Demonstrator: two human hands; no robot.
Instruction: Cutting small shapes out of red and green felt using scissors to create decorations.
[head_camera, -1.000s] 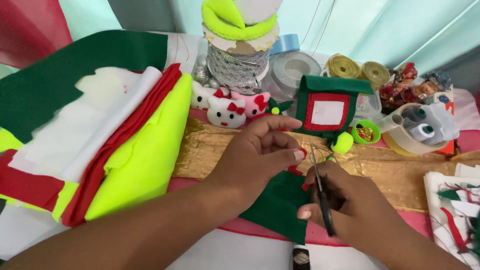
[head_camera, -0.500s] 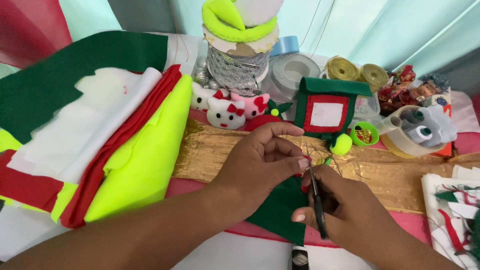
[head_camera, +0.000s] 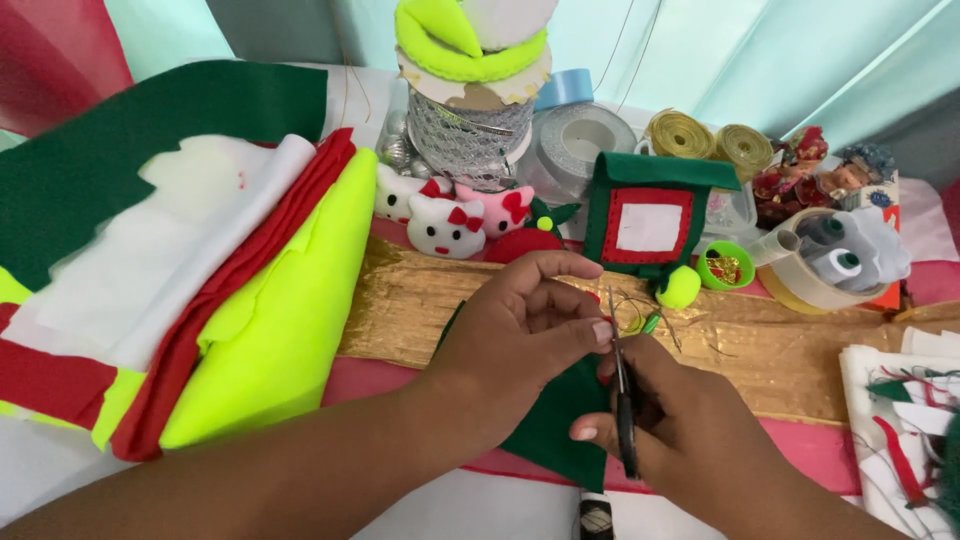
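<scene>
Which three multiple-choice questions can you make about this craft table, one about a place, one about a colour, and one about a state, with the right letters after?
1. Where does the small felt house stand?
A. behind the gold fabric strip
B. on the stack of felt sheets
C. in the left hand

2. What colour is the felt piece being cut?
A. white
B. dark green
C. blue

3. How are the scissors held?
A. lying loose on the table
B. hanging from a hook
C. gripped in the right hand

Answers:
1 A: the house stands upright just beyond the gold strip.
2 B: dark green felt shows under both hands.
3 C: the right hand's fingers wrap the handles, blades pointing away.
</scene>
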